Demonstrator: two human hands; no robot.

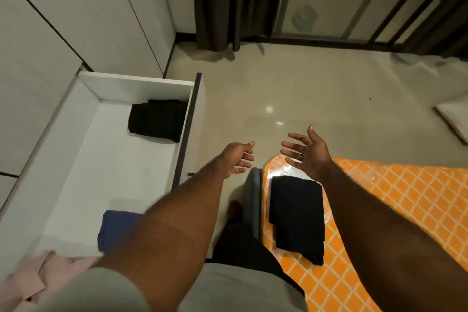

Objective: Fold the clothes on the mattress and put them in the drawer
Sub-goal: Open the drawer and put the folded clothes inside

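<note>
A white drawer (83,149) stands pulled out at the left. Inside it lie a folded black garment (157,119) at the far end, a folded blue garment (114,228) nearer me and a pink garment (38,278) at the near corner. A folded dark navy garment (297,215) lies on the corner of the orange-patterned mattress (395,210) at the right. My left hand (238,158) hovers over the floor beside the drawer front, fingers relaxed, holding nothing. My right hand (305,151) is spread open above the mattress corner, empty, with a ring on one finger.
White wardrobe doors (63,15) rise behind the drawer. Dark curtains (228,2) and a glass door with black frames (367,0) close the far side. A white pillow (453,119) lies on the glossy tiled floor (316,99) at the right edge. My leg and foot (235,215) stand between drawer and mattress.
</note>
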